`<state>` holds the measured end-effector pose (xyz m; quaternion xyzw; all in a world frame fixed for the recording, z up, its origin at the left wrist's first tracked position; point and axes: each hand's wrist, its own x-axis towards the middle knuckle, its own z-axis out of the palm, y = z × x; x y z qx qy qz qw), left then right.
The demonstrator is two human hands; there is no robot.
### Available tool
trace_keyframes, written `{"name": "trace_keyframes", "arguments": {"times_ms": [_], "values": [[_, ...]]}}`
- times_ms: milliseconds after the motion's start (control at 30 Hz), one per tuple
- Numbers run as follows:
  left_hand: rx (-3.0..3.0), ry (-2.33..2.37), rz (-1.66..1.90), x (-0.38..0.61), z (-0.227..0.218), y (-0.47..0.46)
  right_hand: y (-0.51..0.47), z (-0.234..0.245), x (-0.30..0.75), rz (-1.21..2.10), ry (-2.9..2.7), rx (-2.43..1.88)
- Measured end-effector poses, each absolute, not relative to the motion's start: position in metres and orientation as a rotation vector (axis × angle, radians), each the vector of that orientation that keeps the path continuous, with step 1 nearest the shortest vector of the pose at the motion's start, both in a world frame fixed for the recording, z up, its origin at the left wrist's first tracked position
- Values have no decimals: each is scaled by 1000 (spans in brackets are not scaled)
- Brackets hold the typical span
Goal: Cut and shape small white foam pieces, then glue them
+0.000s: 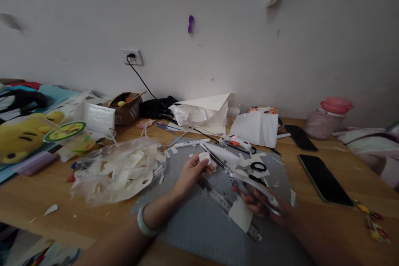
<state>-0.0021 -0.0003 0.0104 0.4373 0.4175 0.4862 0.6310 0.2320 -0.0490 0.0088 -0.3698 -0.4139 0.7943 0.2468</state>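
My left hand (192, 171) is closed on a small crumpled white paper piece (205, 157) above the grey cutting mat (199, 224). A pale green bangle (144, 224) sits on that wrist. My right hand (260, 204) grips a pair of scissors (232, 176) whose long blades point up and left toward the paper piece. A cream paper scrap (240, 215) lies under the right hand, beside a metal ruler (222, 199). Another pair of black-handled scissors (258, 166) rests on the mat further back.
A clear bag of paper offcuts (118, 170) lies left of the mat. A glue gun (237, 142), white sheets (256, 128) and folded paper (205, 110) sit behind. Two dark phones (324, 179) (301, 137) and a pink-lidded jar (327, 118) are on the right. A yellow plush (21, 135) is far left.
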Motion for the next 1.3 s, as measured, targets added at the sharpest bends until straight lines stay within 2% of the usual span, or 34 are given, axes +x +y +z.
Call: {"name": "trace_keyframes", "arguments": {"times_ms": [767, 867, 967, 1133, 1300], "values": [[988, 938, 1066, -2, 8, 1, -51, 1, 228, 2069, -1108, -1075], [1011, 929, 1045, -1, 8, 0, -48, 0, 230, 2005, -1234, -1108], [1059, 938, 1063, -2, 10, -4, -45, 2, 237, 1711, -1541, -1185], [1144, 1023, 1255, -4, 15, -18, -47, 4, 246, 865, -1981, -1706], [1192, 943, 1042, 1, 13, -23, -51, -3, 237, 632, -2213, -1788]]}}
